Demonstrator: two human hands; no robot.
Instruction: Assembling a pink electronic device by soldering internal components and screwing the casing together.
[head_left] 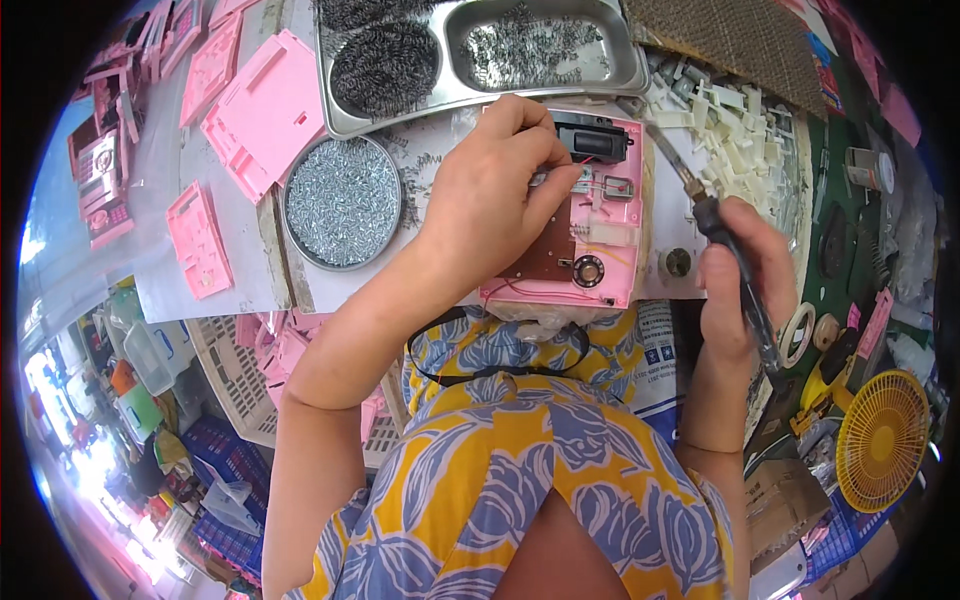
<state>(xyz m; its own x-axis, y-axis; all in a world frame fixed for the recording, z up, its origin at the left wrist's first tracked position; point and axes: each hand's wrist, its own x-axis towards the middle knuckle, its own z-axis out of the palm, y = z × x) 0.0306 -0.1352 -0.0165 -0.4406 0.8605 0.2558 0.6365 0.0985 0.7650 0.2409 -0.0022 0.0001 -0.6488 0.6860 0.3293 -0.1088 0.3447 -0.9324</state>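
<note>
A pink plastic case (pixel 624 285) lies open on the table in front of me. Inside it are a brown board (pixel 543 250), a black box-shaped part (pixel 592 141), a small metal-framed part (pixel 618 188), a round black part (pixel 588 270) and thin wires. My left hand (pixel 488 190) is over the case's upper left, its thumb and fingers pinched close to thin wires; what they hold is too small to make out. To the right of the case, my right hand (pixel 752 265) grips a soldering iron (pixel 715 222) by its dark handle, its tip pointing up and left, apart from the case.
A metal tray (pixel 447 75) of dark springs stands at the back. Left of the case is a round dish (pixel 397 205) of small silvery pieces, with pink panels (pixel 270 110) beyond. White plastic parts (pixel 735 130) are heaped at right, above a yellow fan (pixel 882 440).
</note>
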